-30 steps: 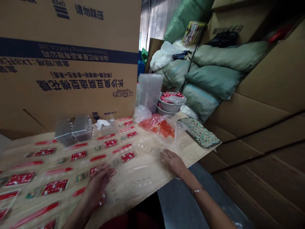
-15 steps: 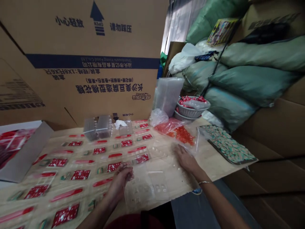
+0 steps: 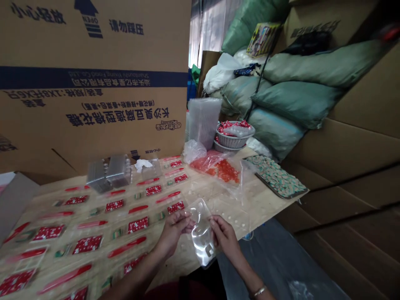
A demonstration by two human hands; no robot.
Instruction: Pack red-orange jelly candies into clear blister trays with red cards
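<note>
A clear moulded plastic tray is held tilted above the front edge of the table, light glinting on its face. My left hand pinches its left edge between thumb and fingers. On the opposite edge, my right hand grips it the same way. Just left of the tray lies a red packet with white spots. Rows of similar clear trays cover the table's left side, each with a red spotted packet, a red stick-like piece and a small green-and-tan piece.
Behind stand stacked clear trays and a large cardboard box. A plastic bag of orange pieces, a dark tray of green-and-tan pieces and a basket of red packets are at the right. Full sacks are piled beyond.
My right hand has come back from the table near the orange pieces and now holds the tray's right edge. The tray has been raised and tilted. The view has swung right.
</note>
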